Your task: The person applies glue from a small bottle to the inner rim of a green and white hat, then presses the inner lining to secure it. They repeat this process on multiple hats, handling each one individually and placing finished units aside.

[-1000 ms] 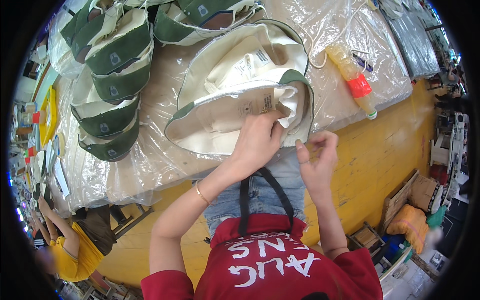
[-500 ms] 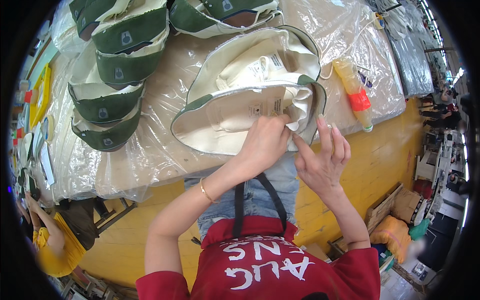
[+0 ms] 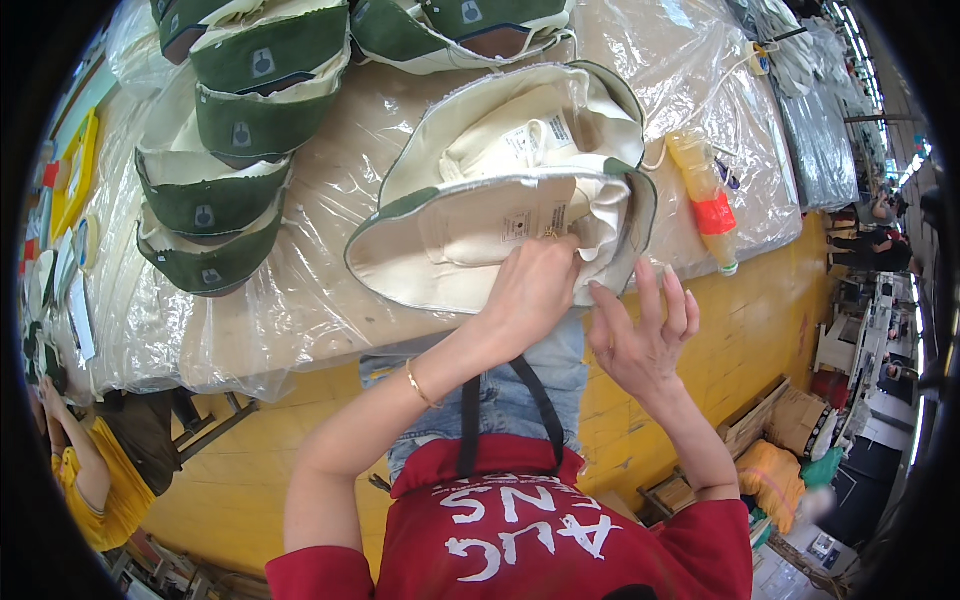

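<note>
A green cap (image 3: 405,250) lies with its pale lining facing up at the table's near edge. My left hand (image 3: 532,290) reaches into it, fingers closed on the cream inner band (image 3: 605,225); its fingertips are partly hidden in the folds. By the cap's near right rim is my right hand (image 3: 645,330), its fingers spread and its index fingertip at the edge; whether it touches the cloth I cannot tell. Directly behind, a second upturned cap (image 3: 425,140) with white labels inside touches the first one.
Several green caps (image 3: 215,195) overlap in a row at the left, with more green caps (image 3: 470,25) at the far side. Clear plastic covers the table (image 3: 310,240). A bottle with a red label (image 3: 712,210) lies right. A person in a yellow shirt (image 3: 95,480) is at far left.
The view has shifted slightly. My left hand stays in the cap at the inner band; my right hand's fingers have moved a little away from the cap's rim.
</note>
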The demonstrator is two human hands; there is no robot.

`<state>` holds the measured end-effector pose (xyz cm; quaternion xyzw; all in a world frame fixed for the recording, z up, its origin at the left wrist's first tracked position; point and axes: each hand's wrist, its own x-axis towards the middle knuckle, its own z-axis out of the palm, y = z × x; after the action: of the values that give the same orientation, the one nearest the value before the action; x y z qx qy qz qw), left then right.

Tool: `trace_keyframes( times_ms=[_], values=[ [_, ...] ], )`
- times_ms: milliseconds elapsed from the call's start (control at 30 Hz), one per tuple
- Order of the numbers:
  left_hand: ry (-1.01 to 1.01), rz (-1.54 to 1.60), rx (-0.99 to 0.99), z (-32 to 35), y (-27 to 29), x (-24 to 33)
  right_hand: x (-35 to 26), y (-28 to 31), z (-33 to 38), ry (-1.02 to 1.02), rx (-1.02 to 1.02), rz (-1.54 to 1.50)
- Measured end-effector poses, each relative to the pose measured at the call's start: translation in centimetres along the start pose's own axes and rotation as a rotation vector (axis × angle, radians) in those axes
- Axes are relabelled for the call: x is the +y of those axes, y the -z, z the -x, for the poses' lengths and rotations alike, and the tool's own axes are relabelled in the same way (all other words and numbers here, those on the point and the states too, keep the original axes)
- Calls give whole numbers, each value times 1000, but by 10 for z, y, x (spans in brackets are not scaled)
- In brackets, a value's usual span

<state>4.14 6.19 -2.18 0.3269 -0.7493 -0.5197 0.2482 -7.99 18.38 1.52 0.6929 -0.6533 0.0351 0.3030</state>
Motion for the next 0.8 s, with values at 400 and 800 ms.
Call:
trace_keyframes(
  times_ms=[400,800],
  values=[
    [-27,68,60,8,-5,-1,175,-41,-50,-455,-525,-83],
    [17,187,-1,5,-2,-10,185,5,-40,-925,-445,-1105]
  ],
)
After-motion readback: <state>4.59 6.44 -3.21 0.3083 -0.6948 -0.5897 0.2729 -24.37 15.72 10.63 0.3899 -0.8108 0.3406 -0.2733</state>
